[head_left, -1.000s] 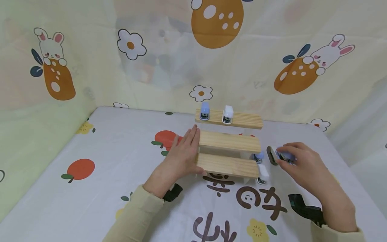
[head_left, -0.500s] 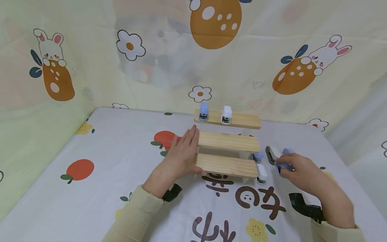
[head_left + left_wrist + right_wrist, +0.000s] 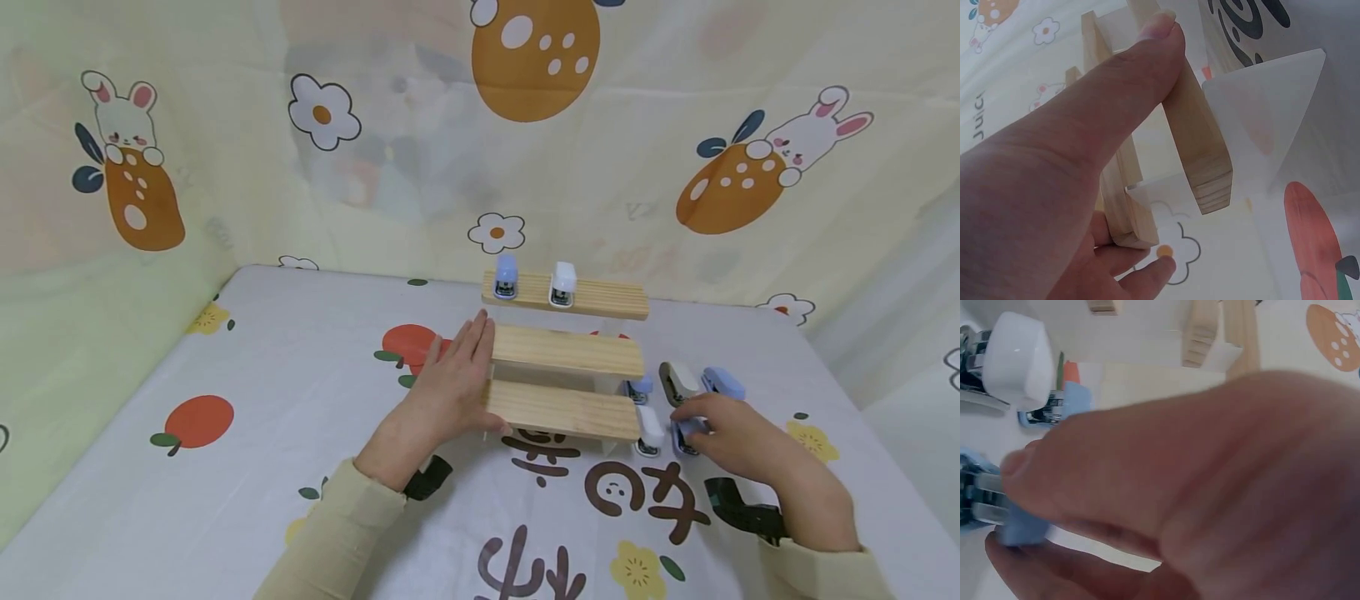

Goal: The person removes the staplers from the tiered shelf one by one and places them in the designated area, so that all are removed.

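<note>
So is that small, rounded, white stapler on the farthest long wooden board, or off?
On: the head view shows the small white stapler resting on the farthest long, pale wooden board, near a small blue stapler.

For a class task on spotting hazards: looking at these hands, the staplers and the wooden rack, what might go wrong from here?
1. The held blue stapler, pinched in the right hand, is close beside the front white stapler, so it might knock that one.

2. The left hand rests against the left end of the wooden rack; a hard push might shift it, and the rear blue stapler and rear white stapler could slide or topple.
</note>
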`<state>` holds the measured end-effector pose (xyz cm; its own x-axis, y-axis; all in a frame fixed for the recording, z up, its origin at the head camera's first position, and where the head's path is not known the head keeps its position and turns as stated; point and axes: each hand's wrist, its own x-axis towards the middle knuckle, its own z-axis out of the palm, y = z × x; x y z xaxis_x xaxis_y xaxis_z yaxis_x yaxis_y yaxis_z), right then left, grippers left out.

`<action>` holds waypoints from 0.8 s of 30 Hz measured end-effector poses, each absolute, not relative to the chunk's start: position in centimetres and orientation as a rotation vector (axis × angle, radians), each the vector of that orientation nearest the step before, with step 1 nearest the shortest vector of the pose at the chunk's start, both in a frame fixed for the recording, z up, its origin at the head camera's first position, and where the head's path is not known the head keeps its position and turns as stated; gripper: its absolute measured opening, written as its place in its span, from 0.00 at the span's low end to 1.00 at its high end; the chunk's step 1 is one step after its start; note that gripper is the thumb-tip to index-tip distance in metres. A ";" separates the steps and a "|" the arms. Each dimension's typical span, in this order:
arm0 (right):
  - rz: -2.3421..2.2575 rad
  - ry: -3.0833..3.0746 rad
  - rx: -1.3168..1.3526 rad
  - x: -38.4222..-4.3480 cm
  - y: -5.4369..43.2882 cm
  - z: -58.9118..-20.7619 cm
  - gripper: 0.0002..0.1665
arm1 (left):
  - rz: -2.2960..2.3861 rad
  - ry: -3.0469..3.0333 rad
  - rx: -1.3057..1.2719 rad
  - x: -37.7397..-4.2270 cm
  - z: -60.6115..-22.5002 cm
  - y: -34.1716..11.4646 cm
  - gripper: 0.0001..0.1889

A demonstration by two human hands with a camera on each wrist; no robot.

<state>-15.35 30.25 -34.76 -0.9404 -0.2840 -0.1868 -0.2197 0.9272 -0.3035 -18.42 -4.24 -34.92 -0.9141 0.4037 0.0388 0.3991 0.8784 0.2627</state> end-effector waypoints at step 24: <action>-0.415 2.814 -0.179 -15.6 30.3 -34.7 0.18 | 0.411 3.027 0.659 -18.3 -34.8 -4.3 0.73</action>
